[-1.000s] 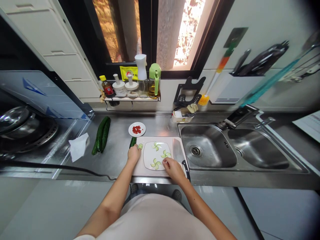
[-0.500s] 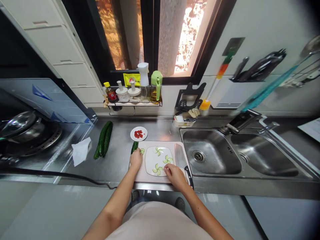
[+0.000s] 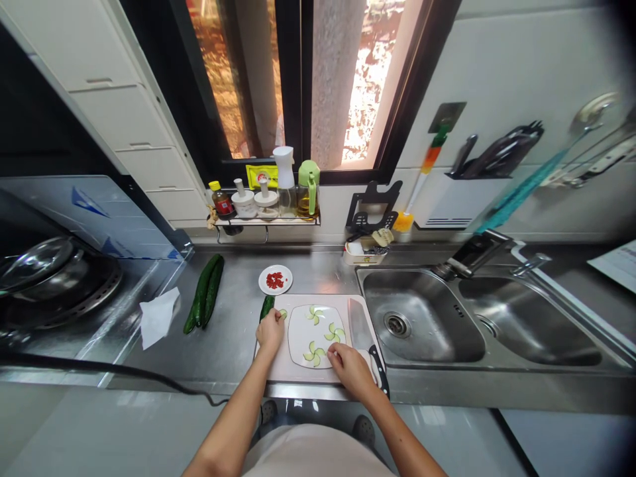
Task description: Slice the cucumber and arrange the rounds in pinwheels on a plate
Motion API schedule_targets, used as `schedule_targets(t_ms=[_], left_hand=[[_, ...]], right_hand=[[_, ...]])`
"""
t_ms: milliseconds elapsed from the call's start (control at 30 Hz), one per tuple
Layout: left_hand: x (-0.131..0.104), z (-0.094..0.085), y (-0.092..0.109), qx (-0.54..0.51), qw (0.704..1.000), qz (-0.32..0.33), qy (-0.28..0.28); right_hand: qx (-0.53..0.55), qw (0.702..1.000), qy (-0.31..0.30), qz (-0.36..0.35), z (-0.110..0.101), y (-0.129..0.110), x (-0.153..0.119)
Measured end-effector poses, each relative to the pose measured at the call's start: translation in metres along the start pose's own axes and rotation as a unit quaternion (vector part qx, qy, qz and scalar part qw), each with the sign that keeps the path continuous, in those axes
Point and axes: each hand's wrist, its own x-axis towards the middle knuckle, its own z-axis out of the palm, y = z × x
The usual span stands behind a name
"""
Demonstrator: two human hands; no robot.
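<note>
Likely arranges cucumber slices (image 3: 313,354) on plate (image 3: 303,331), with right grip (image 3: 350,371) narrow and left grip (image 3: 269,332) unclear, and next needs gentle placing.

The square plate (image 3: 301,331) was white with a thin dark outline; the cucumber slices (image 3: 334,333) on it, pale green edged darker, formed three pinwheel patterns. Beneath the plate, the cutting board (image 3: 308,375) was pale pink. Right of the plate, the knife (image 3: 358,321) had a silvery blade and a black handle with pale dots. Well left of the plate, the whole cucumbers (image 3: 201,298) were dark green. Beyond the plate, the round dish (image 3: 263,273) was white, its chopped bits (image 3: 274,280) red; farther beyond, the jug (image 3: 309,175) had a light green lid.
</note>
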Motion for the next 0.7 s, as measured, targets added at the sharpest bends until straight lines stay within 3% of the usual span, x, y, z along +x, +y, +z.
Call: schedule_targets(t_ms=[133, 233, 300, 400, 500, 600, 700], left_hand=[[0.003, -0.005, 0.003, -0.212, 0.977, 0.004, -0.004], [-0.002, -0.018, 0.016, -0.415, 0.907, 0.031, -0.063], [-0.010, -0.034, 0.029, -0.489, 0.863, 0.063, -0.112], [-0.029, -0.065, 0.050, -0.523, 0.826, 0.126, -0.168], [-0.047, -0.094, 0.068, -0.524, 0.808, 0.176, -0.203], [-0.058, -0.113, 0.077, -0.512, 0.807, 0.215, -0.200], [-0.064, -0.119, 0.080, -0.514, 0.810, 0.218, -0.178]], right_hand=[[0.027, 0.999, 0.015, -0.011, -0.001, 0.000, 0.006], [0.075, 0.996, 0.045, -0.035, -0.009, -0.009, 0.018], [0.124, 0.988, 0.072, -0.047, -0.019, -0.020, 0.029], [0.232, 0.963, 0.120, -0.067, -0.040, -0.042, 0.043], [0.307, 0.938, 0.116, -0.110, -0.060, -0.064, 0.050], [0.320, 0.931, 0.089, -0.149, -0.073, -0.080, 0.049], [0.319, 0.930, 0.089, -0.161, -0.076, -0.086, 0.046]])
